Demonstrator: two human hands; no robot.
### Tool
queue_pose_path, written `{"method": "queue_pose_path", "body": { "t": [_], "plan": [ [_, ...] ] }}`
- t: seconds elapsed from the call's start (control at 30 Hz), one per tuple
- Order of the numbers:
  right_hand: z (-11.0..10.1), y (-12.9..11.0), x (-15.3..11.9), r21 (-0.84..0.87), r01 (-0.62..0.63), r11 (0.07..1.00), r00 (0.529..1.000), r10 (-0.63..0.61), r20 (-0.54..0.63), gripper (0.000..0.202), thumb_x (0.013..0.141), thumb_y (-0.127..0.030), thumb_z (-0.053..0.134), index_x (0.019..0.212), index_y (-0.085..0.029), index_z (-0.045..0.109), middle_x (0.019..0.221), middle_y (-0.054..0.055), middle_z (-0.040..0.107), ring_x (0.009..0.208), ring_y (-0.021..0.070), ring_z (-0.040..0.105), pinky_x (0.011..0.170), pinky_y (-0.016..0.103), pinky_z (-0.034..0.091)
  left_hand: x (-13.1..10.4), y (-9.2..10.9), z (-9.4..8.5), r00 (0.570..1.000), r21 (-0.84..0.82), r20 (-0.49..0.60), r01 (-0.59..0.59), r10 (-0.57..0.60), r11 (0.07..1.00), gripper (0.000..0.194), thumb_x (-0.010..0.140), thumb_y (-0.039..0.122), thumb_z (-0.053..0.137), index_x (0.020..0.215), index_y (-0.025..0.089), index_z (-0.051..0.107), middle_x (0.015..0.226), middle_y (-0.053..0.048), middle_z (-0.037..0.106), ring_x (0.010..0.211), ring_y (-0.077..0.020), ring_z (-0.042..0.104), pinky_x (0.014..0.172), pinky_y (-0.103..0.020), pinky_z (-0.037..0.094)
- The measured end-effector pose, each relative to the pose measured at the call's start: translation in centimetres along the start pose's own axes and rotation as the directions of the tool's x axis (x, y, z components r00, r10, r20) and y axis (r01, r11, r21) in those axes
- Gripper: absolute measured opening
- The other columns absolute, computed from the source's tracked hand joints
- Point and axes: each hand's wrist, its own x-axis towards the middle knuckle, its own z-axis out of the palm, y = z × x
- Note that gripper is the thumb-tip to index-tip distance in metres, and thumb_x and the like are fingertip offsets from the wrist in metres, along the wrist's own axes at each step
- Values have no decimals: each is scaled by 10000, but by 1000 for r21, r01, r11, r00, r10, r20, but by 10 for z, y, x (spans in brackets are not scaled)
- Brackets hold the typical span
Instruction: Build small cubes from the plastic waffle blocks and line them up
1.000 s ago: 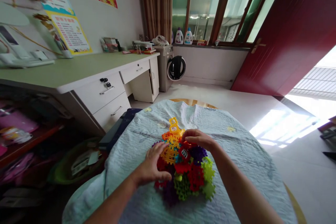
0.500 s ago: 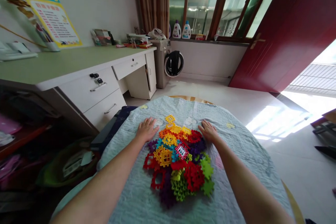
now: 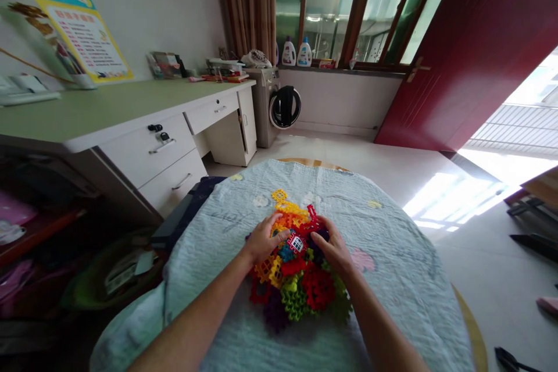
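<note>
A heap of colourful plastic interlocking building pieces (image 3: 293,267) lies in the middle of the cloth-covered round table (image 3: 209,256). Yellow and orange ones are at its far side, with red, green, purple and blue ones nearer. A red-and-white window-patterned piece (image 3: 297,242) lies on top. My left hand (image 3: 263,239) presses against the heap's left side, its thumb apart from its fingers. Against the right side rests my right hand (image 3: 333,244), thumb and fingers also apart, near an upright red piece (image 3: 312,213). Both hands cover some pieces, and neither grips one.
On the left stands a long desk (image 3: 131,102) with drawers. A washing machine (image 3: 265,107) with its door open is beyond it, near two detergent bottles (image 3: 296,53) on the sill. A red door (image 3: 453,52) is at the right.
Both hands have moved inward from the table at either side onto the heap. The heap is now squeezed narrower, and a red piece stands up near my right hand.
</note>
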Motion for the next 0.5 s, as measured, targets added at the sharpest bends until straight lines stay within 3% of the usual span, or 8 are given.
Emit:
{"method": "queue_pose_path", "body": {
  "t": [0.13, 0.27, 0.4, 0.5],
  "plan": [
    [18, -26, -5, 219, 16, 975, 999, -25, 40, 500, 781, -414, 635, 1232, -216, 550, 1074, 65, 660, 962, 221, 619, 898, 404, 494, -15, 26, 5, 993, -142, -84, -100, 88, 985, 501, 831, 426, 601, 1275, 202, 541, 1339, -100, 554, 1282, -246, 491, 1123, -407, 352],
    [19, -56, -19, 251, 83, 964, 981, -123, 148, 492, 817, -347, 613, 1291, -252, 519, 1160, 57, 631, 1050, 205, 596, 965, 385, 461, -35, 42, 0, 970, -100, -91, -235, 226, 967, 481, 862, 384, 577, 1311, 227, 510, 1375, -94, 508, 1318, -241, 449, 1145, -425, 331],
    [-15, -64, -54, 57, 181, 982, 927, -190, 324, 521, 848, -370, 596, 1356, -302, 503, 1414, 61, 490, 1328, 244, 431, 1132, 446, 303, -81, 33, -18, 962, 99, 96, -266, 257, 959, 643, 821, 509, 616, 1398, 287, 441, 1505, -93, 372, 1403, -305, 330, 1170, -504, 272],
    [-50, -43, -90, -223, 153, 963, 936, -69, 346, 798, 764, -499, 684, 1475, -338, 360, 1556, 72, 308, 1451, 327, 217, 1171, 534, 193, -124, 5, -29, 964, 243, 148, -252, 221, 937, 1093, 577, 646, 771, 1498, 338, 269, 1592, -113, 192, 1445, -425, 178, 1150, -620, 221]
  ]
}}
